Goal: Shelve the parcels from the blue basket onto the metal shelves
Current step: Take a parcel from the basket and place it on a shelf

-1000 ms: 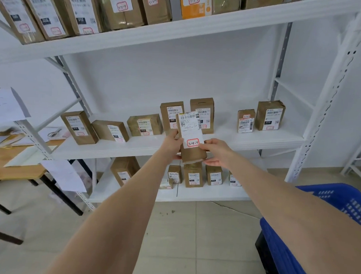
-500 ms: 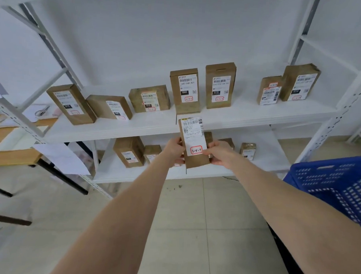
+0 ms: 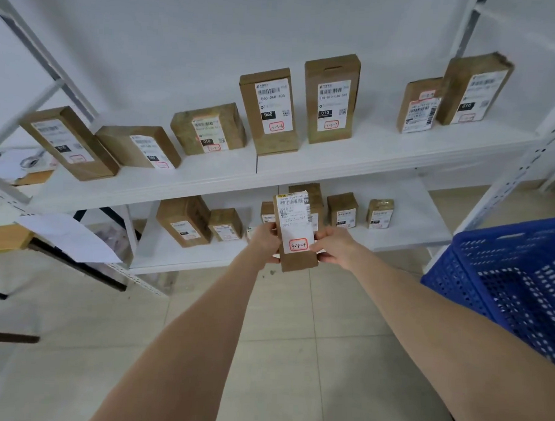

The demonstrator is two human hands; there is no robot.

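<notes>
Parcel (image 3: pixel 296 232): upright, between both hands, before the lower shelf (image 3: pixel 396 237)
Left hand (image 3: pixel 266 241): grips its left edge
Right hand (image 3: pixel 333 244): pinches its right edge
Basket (image 3: pixel 505 277): right

Brown parcel (image 3: pixel 298 243) — blue perforated basket (image 3: pixel 505 274)

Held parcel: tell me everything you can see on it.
The parcel is a tall, narrow brown cardboard box, held near upright, label facing the camera. A white shipping label carries a barcode at the top and a red-outlined handwritten mark, apparently 3-4-4. The left hand and right hand pinch its side edges, in front of the lower shelf, not resting on it.
</notes>
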